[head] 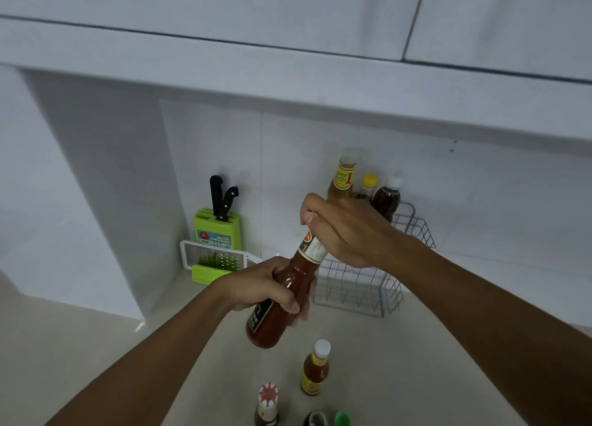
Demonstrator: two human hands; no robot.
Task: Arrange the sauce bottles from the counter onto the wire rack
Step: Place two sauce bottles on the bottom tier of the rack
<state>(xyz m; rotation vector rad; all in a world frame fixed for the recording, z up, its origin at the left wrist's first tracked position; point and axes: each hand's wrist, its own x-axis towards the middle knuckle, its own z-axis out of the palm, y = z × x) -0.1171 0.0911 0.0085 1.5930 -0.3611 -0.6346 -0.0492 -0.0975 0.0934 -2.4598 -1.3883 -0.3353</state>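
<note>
3 bottles in wire rack (358, 294), 4 on desk (400, 361). My L grip (266, 284) wraps red sauce bottle's (282, 300) body, R grip (342, 230) clamps its cap, above desk.

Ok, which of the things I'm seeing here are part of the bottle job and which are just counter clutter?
Job:
- red sauce bottle, held by left hand and right hand
- wire rack
- three bottles at the rack's back
- bottles waiting on the counter: white-capped one, red-and-white-capped one, two more cut off at the bottom edge

Clutter:
- green knife block
- grater
</note>
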